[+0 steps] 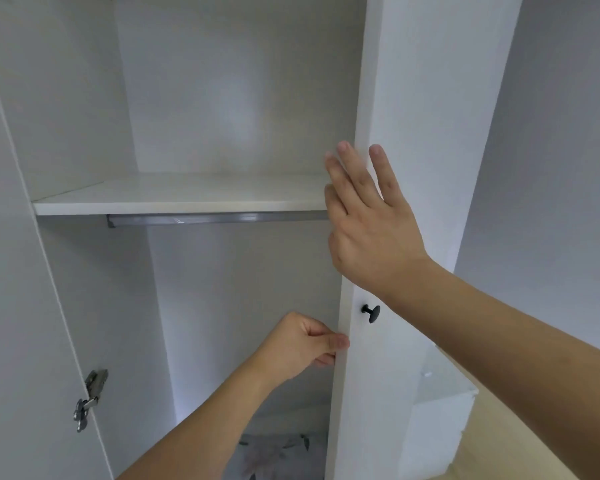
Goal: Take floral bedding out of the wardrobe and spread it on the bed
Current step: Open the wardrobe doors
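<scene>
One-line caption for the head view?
Both hands, left hand and right hand, on white wardrobe door edge; floral bedding below.

We see soft, even daylight with a pale glare patch on the back panel (236,109), left of the right hand's fingers (347,168). Those fingertips blur slightly; straight edges bow toward the frame's borders.

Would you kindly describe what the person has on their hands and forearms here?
Nothing is worn. The left hand and right hand are bare, with no gloves, rings, watch or bracelet showing. Both forearms are uncovered as far as the frame's edge; no sleeve appears. The nails are short and unpainted.
</scene>
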`<state>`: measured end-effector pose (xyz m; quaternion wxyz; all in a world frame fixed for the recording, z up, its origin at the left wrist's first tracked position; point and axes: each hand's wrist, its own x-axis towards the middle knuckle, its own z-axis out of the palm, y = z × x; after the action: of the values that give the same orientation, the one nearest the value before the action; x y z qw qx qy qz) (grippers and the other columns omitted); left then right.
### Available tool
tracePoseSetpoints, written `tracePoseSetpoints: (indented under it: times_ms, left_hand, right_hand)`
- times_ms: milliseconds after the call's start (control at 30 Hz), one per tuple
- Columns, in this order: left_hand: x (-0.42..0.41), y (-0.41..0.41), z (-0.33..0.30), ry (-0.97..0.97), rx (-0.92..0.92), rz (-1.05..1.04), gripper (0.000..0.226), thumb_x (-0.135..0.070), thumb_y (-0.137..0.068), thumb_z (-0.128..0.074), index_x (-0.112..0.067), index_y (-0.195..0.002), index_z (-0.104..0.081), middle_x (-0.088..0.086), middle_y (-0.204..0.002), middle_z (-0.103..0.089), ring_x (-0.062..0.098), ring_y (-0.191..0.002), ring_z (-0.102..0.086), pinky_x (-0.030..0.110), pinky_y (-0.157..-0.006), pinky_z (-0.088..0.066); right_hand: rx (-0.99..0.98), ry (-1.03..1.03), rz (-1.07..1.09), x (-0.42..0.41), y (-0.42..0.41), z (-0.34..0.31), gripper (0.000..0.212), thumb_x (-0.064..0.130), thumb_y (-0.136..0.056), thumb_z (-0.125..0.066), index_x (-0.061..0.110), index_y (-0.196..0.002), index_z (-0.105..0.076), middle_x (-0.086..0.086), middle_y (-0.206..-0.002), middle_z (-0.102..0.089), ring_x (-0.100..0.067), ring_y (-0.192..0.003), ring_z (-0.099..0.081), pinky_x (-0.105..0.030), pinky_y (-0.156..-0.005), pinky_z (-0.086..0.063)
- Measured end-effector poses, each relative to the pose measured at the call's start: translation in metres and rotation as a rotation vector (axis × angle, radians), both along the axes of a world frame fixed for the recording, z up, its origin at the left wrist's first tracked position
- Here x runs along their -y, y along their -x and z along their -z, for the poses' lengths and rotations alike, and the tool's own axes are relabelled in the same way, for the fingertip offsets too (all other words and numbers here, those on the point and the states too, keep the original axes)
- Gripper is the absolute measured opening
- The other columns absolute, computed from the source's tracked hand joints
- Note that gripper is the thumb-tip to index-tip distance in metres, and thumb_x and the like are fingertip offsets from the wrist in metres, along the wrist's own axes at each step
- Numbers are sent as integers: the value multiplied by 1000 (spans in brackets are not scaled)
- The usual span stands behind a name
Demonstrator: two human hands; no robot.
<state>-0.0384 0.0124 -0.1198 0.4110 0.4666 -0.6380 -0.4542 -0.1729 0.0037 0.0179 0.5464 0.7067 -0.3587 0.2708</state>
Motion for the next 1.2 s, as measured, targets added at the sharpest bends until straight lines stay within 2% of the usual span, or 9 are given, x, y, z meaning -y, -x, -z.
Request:
tracePoseSetpoints:
  times_ms: [167, 267, 333, 400, 467, 600, 700, 833, 1200]
  left_hand:
    - [-19, 44, 2, 71, 30, 137, 13, -19, -80, -78, -6, -75, -78, 6, -73, -75, 12, -68, -68, 25, -73, -56]
    - [-24, 71, 8, 105, -12, 203, 19, -25, -74, -84, -10, -83, -78, 3, -81, -76, 14, -76, -71, 28, -79, -55]
    - [-20, 90, 14, 87, -16, 276, 59, -47, -62, -88, -17, -111, -73, -2, -108, -73, 17, -99, -69, 39, -95, -53]
    - [-14, 104, 15, 68, 62, 288, 105, -69, -47, -84, -30, -138, -51, -14, -133, -58, 8, -119, -57, 38, -103, -47]
    - [-12, 122, 12, 85, 152, 325, 127, -75, -43, -82, -38, -150, -25, -18, -149, -40, 2, -133, -41, 35, -111, -39]
    - [-19, 159, 1, 168, 225, 412, 116, -54, -68, -81, -39, -152, -2, -31, -137, -19, -14, -125, -16, 17, -105, -19]
    - [-20, 182, 5, 186, 218, 432, 113, -51, -74, -77, -34, -153, 2, -32, -143, -13, -24, -118, -16, 14, -99, -18]
    - [-19, 206, 16, 235, 192, 367, 124, -65, -66, -73, -33, -153, 10, -25, -158, 5, -9, -142, -4, 27, -116, -18]
    - [-27, 315, 22, 437, 219, 81, 130, -74, -63, -58, -17, -152, 18, -4, -161, 19, 9, -147, 15, 39, -121, -14]
  right_hand:
    - [62, -38, 63, -20, 36, -7, 57, 8, -89, -18, -9, -133, -49, -24, -148, -39, -37, -144, -26, -44, -121, 3]
    - [22, -31, 186, -38, 65, -3, 55, 10, -91, -21, -7, -135, -49, -22, -149, -39, -36, -145, -24, -44, -121, 3]
    - [-131, 28, 401, -53, 86, -3, 53, 11, -94, -20, -7, -133, -51, -23, -152, -33, -38, -146, -18, -52, -119, 2]
    - [-154, -7, 546, -66, 99, -7, 56, 15, -95, -16, -6, -138, -45, -24, -155, -25, -40, -147, -11, -55, -117, 7]
    - [-188, -11, 699, -76, 107, -8, 59, 16, -94, -10, -4, -145, -32, -25, -158, -12, -40, -148, 0, -56, -115, 14]
    - [-201, -96, 887, -87, 127, -11, 69, 21, -88, 3, -3, -150, -13, -26, -159, 2, -41, -147, 10, -57, -113, 18]
    - [-222, -147, 1004, -89, 144, -11, 73, 20, -83, 9, -5, -150, -5, -25, -159, 4, -41, -147, 9, -57, -111, 20]
    - [-237, -176, 1040, -86, 167, -9, 65, 25, -93, -3, -4, -150, -5, -23, -160, 0, -41, -147, 3, -59, -112, 17]
    - [-196, -105, 1005, -80, 274, -6, 60, 34, -98, -24, 9, -153, -19, -10, -161, -15, -31, -149, -10, -54, -117, 7]
